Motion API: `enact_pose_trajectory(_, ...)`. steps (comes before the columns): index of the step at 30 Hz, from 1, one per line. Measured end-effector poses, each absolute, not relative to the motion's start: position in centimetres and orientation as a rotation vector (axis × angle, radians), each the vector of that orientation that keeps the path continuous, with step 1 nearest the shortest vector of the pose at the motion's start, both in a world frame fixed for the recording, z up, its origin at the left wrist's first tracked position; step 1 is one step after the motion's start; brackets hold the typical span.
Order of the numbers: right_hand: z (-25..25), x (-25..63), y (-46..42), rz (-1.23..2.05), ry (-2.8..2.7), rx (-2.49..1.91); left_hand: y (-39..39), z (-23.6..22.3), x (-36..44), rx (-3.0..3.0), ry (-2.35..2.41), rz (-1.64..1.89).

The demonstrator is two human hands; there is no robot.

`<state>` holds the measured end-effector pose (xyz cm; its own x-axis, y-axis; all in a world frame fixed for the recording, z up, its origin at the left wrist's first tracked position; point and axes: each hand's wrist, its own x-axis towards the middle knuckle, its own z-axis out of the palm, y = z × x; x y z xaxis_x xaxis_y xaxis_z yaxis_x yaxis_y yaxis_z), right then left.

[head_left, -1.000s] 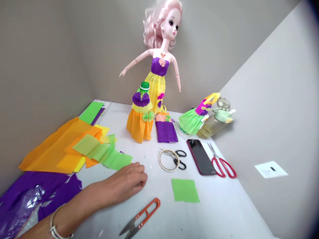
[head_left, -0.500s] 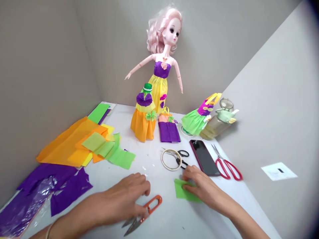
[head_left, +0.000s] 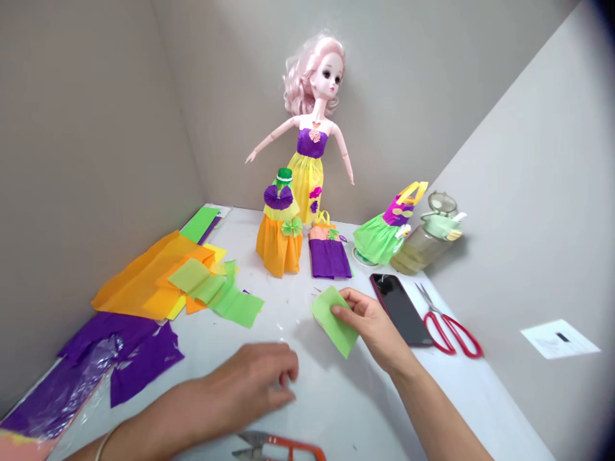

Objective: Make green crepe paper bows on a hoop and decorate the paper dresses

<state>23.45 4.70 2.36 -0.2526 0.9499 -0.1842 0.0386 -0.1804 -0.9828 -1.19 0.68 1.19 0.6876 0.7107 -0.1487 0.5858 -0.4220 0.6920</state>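
Along the bottom edge, orange snips [head_left: 278, 446] are lying cut off by the frame, just below the left hand [head_left: 254, 378], which is curling loosely and gripping nothing. The right hand [head_left: 369, 330] is pinching a green paper square [head_left: 334, 322], lifting it beside a phone [head_left: 398, 310], the square's long axis tilting upper left to lower right, its underside hidden.

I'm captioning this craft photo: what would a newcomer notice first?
The pink-haired doll in a purple-and-yellow paper gown stands tallest, against the back wall. Below it on the left stands an orange paper dress. At front right, the right hand holds up a green paper square.
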Motion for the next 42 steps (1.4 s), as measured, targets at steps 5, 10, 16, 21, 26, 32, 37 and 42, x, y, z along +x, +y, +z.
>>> enact_pose_trajectory(5, 0.9, 24.6, 4.3, 1.493, -1.235, -1.252, 4.1, -0.1, -1.9, 2.340, 1.307, 0.375)
enact_pose_trajectory(10, 0.1, 24.6, 4.5, 1.525, -1.220, -1.234, 4.3, -0.2, -2.0, 2.364, 1.206, 0.332)
enact_pose_trajectory(16, 0.2, 24.5, 4.4, 1.528, -1.223, -1.236, 4.3, -1.5, -5.0, 2.587, 1.419, 0.552)
enact_pose_trajectory(21, 0.0, 24.5, 4.5, 1.522, -1.243, -1.237, 5.9, -2.7, -6.8, 2.675, 1.532, 0.569)
enact_pose_trajectory(26, -0.2, 24.8, 4.5, 1.486, -1.270, -1.249, 6.8, -2.1, -7.8, 2.673, 1.740, 0.670)
enact_pose_trajectory(32, 0.0, 24.7, 4.6, 1.463, -1.287, -1.254, 6.2, -2.0, -6.0, 2.703, 1.415, 0.710)
enact_pose_trajectory(37, -0.1, 24.6, 4.7, 1.447, -1.288, -1.260, 7.2, -1.9, -4.5, 2.538, 1.427, 0.663)
enact_pose_trajectory(42, 0.0, 24.7, 4.7, 1.451, -1.294, -1.250, 8.2, -1.5, -4.8, 2.206, 1.325, 0.562)
